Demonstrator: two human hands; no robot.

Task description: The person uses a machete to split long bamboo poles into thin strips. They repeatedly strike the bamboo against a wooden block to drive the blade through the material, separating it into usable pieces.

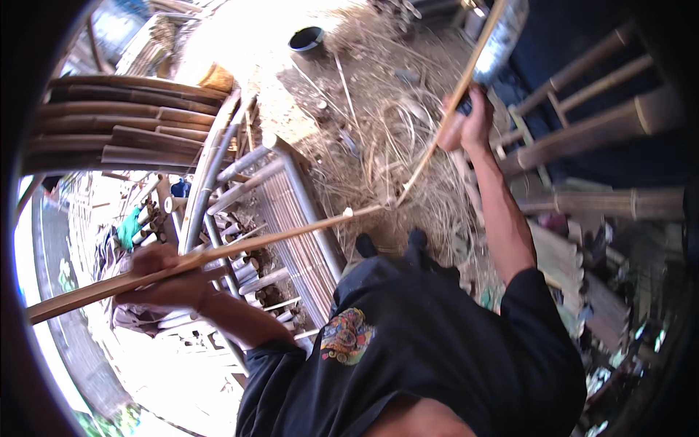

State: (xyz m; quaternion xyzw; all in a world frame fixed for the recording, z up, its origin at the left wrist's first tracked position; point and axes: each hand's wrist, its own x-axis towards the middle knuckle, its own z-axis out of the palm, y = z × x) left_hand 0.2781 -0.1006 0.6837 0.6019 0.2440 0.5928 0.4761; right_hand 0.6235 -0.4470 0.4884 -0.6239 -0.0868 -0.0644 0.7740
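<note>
My left hand (171, 282) is closed around a long bamboo strip (291, 233), which runs from the far left edge to the middle of the view. On the right, my right hand (470, 125) grips another length of bamboo strip (426, 164), slanting up to the top edge. The two lengths come close together just beyond my feet, with a pale spot near the end of the left one. Whether they are joined there I cannot tell. My fingers are partly hidden behind the bamboo.
A bamboo bench (291, 218) stands left of centre, near stacked bamboo poles (131, 116). Fibrous shavings (400, 131) litter the ground, with a dark bucket (306, 39) beyond. Bamboo rails (597, 135) jut in from the right; cut bamboo pieces (251, 273) lie below the bench's left side.
</note>
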